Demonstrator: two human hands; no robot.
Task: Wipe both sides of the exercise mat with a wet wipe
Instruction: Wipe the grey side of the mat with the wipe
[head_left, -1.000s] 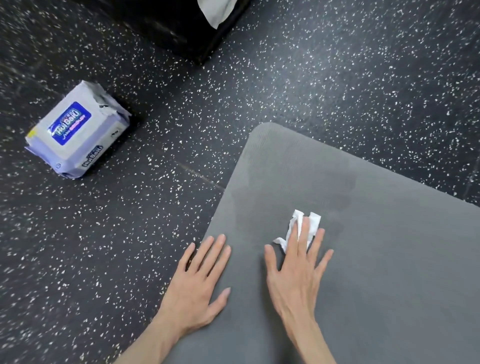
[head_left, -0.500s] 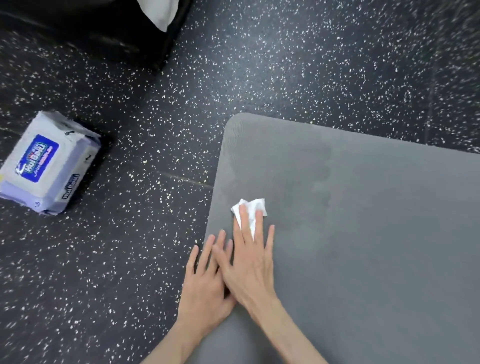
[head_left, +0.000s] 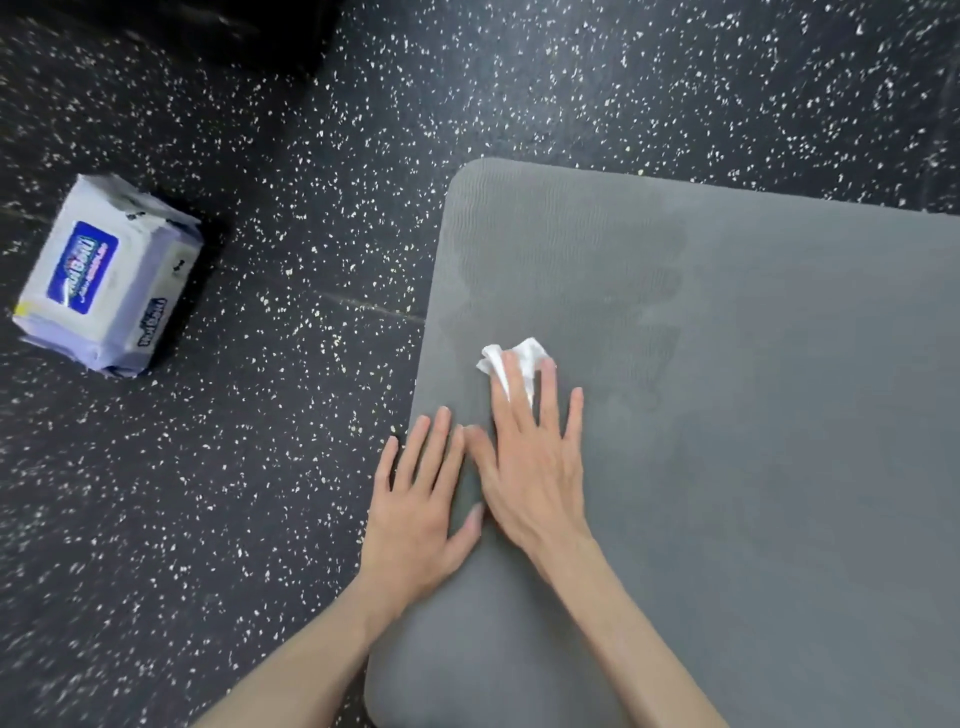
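head | 1 mat (head_left: 727, 415) | 1 wipe (head_left: 519, 358) under flat right hand (head_left: 535, 467) | left hand (head_left: 421, 509) flat

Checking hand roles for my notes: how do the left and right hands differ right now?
The right hand presses a crumpled wet wipe under its fingers; the left hand lies bare. The right hand sits further in on the exercise mat; the left is at its edge. Both are flat, palms down.

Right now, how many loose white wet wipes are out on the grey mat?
1. The crumpled white wet wipe lies under the straight fingers of the right hand, near the grey exercise mat's left edge. More may sit unseen inside the pale purple wipe pack.
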